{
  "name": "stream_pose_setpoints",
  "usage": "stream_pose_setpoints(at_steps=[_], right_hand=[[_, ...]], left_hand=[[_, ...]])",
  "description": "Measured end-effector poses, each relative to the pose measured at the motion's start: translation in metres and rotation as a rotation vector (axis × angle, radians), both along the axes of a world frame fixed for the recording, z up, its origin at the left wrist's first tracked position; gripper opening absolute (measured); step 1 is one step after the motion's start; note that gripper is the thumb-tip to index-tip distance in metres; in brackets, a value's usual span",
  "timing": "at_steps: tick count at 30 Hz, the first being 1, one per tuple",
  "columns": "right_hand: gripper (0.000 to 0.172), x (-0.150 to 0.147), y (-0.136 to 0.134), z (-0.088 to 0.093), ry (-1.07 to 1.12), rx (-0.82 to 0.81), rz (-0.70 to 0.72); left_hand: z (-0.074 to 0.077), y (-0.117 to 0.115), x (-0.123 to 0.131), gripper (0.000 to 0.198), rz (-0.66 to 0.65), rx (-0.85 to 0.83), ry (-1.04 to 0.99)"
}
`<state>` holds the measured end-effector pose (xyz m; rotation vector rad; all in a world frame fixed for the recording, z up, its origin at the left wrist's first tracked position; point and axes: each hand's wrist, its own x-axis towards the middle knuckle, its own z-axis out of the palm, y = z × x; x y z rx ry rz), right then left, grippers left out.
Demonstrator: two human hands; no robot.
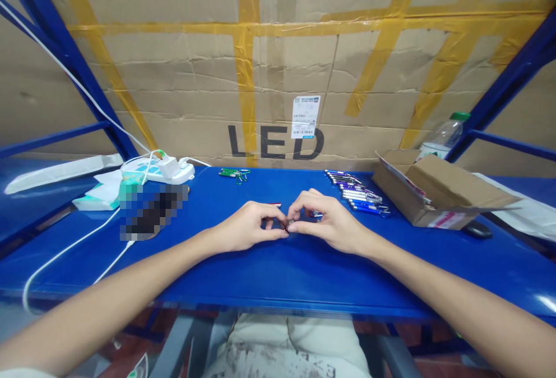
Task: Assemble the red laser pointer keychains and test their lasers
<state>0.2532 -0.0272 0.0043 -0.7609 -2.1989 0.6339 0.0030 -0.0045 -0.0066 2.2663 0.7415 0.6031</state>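
My left hand (248, 226) and my right hand (324, 223) meet over the middle of the blue table, fingertips pinched together. Between them is a small dark-red and silvery piece (287, 226), mostly covered by the fingers, so its kind cannot be made out. Just behind my left fingers shows the end of a slim red metallic tube (274, 204). Partly hidden by my right hand, a small blue and silver item (317, 214) lies on the table. Right of that hand sits a row of slim metallic pen-like tubes with clips (354, 191), in blue, purple, silver and black.
Green tubes with clips (233, 173) lie at the back. An open cardboard box (447, 193), a bottle (447, 134) and a dark mouse-like object (478, 229) stand right. On the left are a power strip (180, 172), white cables (56, 262) and a blurred dark object (152, 214). A large carton (195, 77) backs the table.
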Motion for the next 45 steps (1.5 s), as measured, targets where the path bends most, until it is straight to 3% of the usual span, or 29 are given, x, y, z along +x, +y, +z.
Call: stream_pose_setpoints(at_steps=[7, 18, 27, 36, 41, 45], right_hand=[[0.014, -0.0001, 0.0004, 0.0002, 0.043, -0.153, 0.044], [0.014, 0.0003, -0.0020, 0.0031, 0.032, -0.136, 0.047], [0.015, 0.0004, -0.0021, 0.0052, 0.025, -0.102, 0.039], [0.011, 0.0024, -0.0048, 0.0049, 0.071, 0.042, -0.073], [0.011, 0.0022, -0.0043, 0.0031, 0.030, 0.044, -0.096], [0.011, 0.0044, -0.0033, 0.0047, -0.032, 0.134, -0.107]], left_hand=[[0.0017, -0.0003, -0.0003, 0.026, 0.002, 0.024, 0.024], [0.0022, -0.0007, -0.0003, 0.025, 0.001, 0.021, 0.016], [0.0013, -0.0003, -0.0006, 0.022, -0.009, 0.043, -0.001], [0.0043, -0.0051, -0.0031, 0.017, 0.011, 0.282, -0.044], [0.0018, -0.0041, -0.0041, 0.021, 0.059, 0.294, -0.023], [0.0014, -0.0036, -0.0031, 0.021, 0.071, 0.231, -0.040]])
